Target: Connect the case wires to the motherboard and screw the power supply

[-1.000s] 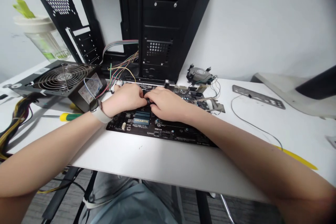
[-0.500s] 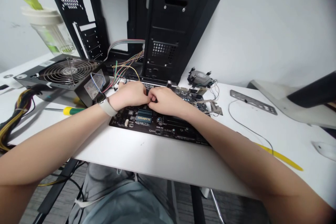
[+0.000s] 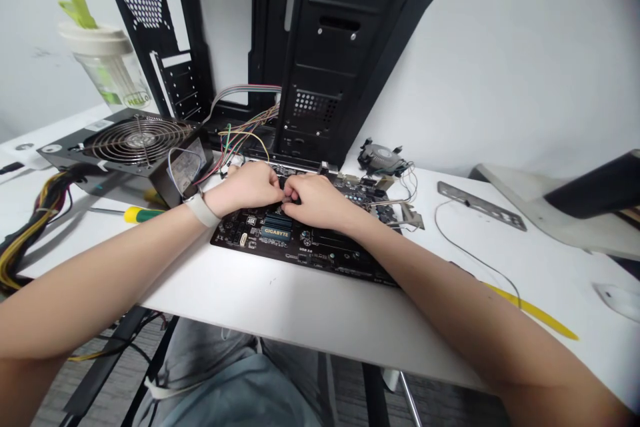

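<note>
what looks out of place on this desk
The Gigabyte motherboard lies bare on the white desk, outside the black PC case, with a metal I/O shield and a CPU cooler loose nearby. That looks odd because these parts usually sit fitted together. Nothing looks spilled or visibly damaged.

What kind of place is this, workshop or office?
Probably a PC assembly or repair bench, perhaps set up on an office desk. A bare Gigabyte motherboard lies on the white desk, next to an open black PC case, a power supply unit and a screwdriver.
</note>
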Motion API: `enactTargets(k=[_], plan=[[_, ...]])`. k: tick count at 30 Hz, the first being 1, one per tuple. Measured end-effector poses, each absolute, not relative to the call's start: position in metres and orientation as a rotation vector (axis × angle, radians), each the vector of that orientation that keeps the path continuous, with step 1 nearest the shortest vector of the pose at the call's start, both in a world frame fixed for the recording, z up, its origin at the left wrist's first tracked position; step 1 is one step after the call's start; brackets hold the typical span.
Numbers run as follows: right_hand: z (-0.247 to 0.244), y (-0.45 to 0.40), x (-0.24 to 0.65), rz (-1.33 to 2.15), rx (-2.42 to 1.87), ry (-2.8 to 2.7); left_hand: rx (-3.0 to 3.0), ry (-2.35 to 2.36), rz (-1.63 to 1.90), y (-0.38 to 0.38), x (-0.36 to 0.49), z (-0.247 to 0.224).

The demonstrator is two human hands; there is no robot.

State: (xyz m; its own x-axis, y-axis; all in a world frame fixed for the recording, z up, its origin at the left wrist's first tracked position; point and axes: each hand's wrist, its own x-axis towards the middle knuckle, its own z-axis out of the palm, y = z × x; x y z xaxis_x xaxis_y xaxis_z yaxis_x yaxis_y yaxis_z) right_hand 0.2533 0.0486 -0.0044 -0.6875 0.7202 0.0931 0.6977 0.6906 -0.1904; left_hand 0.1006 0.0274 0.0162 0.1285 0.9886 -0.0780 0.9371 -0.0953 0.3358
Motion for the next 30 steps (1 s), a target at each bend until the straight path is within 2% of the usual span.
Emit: enactTargets(k=[24,30], plan=[[-0.003,0.047,0.25,0.2,-1.241,-2.691,2.143,1.95,0.305,0.027,0.106,0.01],[-0.004,0.047,0.249,0.155,-1.244,-2.696,2.186,1.736,0.291,0.032,0.092,0.013]])
